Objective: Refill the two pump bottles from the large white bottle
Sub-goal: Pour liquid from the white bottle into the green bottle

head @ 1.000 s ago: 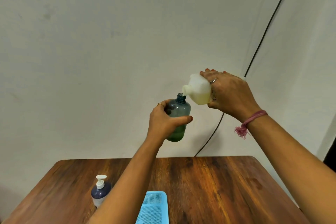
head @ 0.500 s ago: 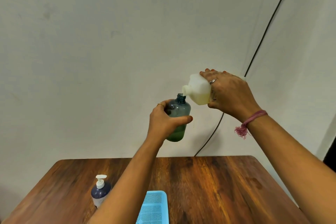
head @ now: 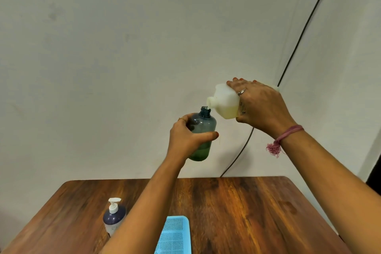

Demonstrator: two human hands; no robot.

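Plain wall, wooden bench (head: 237,212): left hand (head: 185,138) grasps 1 open teal bottle (head: 203,130) upright; right hand (head: 261,107) grasps white bottle (head: 224,102) tipped leftward, spout just above its neck; purple pump bottle (head: 114,216) near-left.

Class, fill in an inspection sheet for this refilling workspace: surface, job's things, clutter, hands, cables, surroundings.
Surface: wooden table, bare grain showing.
Job's things: white bottle tilted, its mouth over the open neck of the grey bottle, held in the air; capped pump bottle standing on the table.
Clutter: blue tray at the near edge.
Hands: left hand grips grey bottle; right hand grips white bottle.
Cables: black cable down the wall.
Surroundings: plain wall.
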